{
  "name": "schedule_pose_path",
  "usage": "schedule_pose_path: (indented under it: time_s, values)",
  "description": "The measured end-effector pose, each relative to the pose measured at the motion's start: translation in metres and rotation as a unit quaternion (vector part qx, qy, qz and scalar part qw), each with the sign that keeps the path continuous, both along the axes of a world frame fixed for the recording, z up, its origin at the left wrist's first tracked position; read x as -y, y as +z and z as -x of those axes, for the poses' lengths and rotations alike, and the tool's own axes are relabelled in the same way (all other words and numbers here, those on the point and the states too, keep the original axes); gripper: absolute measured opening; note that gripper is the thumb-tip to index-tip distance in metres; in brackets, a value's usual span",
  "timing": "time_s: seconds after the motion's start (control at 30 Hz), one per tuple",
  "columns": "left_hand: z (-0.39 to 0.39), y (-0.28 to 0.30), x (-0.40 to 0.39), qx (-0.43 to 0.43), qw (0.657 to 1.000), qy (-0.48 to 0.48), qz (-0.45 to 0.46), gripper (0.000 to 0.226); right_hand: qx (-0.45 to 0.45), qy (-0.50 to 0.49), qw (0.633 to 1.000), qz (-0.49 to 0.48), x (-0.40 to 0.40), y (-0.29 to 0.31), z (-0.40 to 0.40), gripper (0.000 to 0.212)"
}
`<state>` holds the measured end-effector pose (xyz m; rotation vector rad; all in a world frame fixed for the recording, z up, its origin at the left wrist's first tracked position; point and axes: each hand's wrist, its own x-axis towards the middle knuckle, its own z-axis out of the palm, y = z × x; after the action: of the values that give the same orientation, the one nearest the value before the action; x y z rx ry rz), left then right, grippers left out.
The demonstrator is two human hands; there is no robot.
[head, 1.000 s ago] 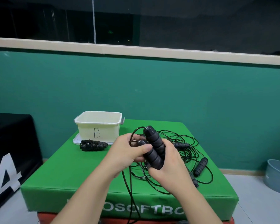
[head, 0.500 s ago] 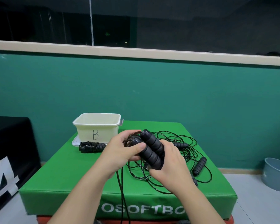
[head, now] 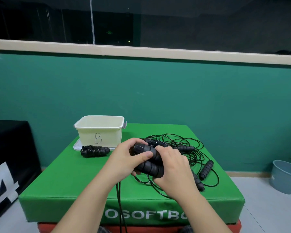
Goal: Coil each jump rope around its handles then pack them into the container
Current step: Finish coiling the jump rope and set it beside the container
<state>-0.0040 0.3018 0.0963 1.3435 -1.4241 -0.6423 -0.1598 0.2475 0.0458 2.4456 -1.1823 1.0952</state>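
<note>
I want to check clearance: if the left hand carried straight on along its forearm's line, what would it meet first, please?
Likely the tangled ropes lying just past the handles the left hand grips; depth is unclear.

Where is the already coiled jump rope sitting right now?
In the head view, the coiled jump rope lies on the green mat, left of both hands, just in front of the white container marked B, not inside it.

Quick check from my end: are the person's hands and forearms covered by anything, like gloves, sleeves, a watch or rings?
Nothing shows on either. The left hand and right hand are bare, with no gloves, and no rings visible on the fingers in view. Both forearms are bare down to the bottom edge of the head view: no sleeves, watch, wristband or markings visible.
</note>
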Motion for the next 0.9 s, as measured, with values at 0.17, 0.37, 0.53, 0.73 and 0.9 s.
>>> schedule_pose_path:
  time_s: [0.17,0.37,0.53,0.73,0.9]
  values:
    - [-0.006,-0.009,0.002,-0.025,0.999,0.009,0.024,0.018,0.003,-0.008,1.0,-0.017,0.002,-0.006,0.003,0.085]
    - [-0.006,-0.014,0.004,-0.038,0.999,-0.007,0.011,0.016,-0.016,0.004,0.998,-0.058,0.006,-0.001,0.01,0.067]
    - [-0.027,-0.011,0.004,0.161,0.985,0.045,-0.041,0.027,0.051,-0.043,0.987,-0.149,0.013,0.006,0.029,0.048]
    - [-0.048,-0.008,-0.001,0.225,0.969,0.101,-0.002,0.04,0.245,-0.021,0.919,-0.307,0.017,0.008,0.045,0.023]
    - [-0.007,-0.027,0.005,0.285,0.957,0.052,0.007,0.031,0.411,0.056,0.785,-0.461,0.008,0.013,0.016,0.028]
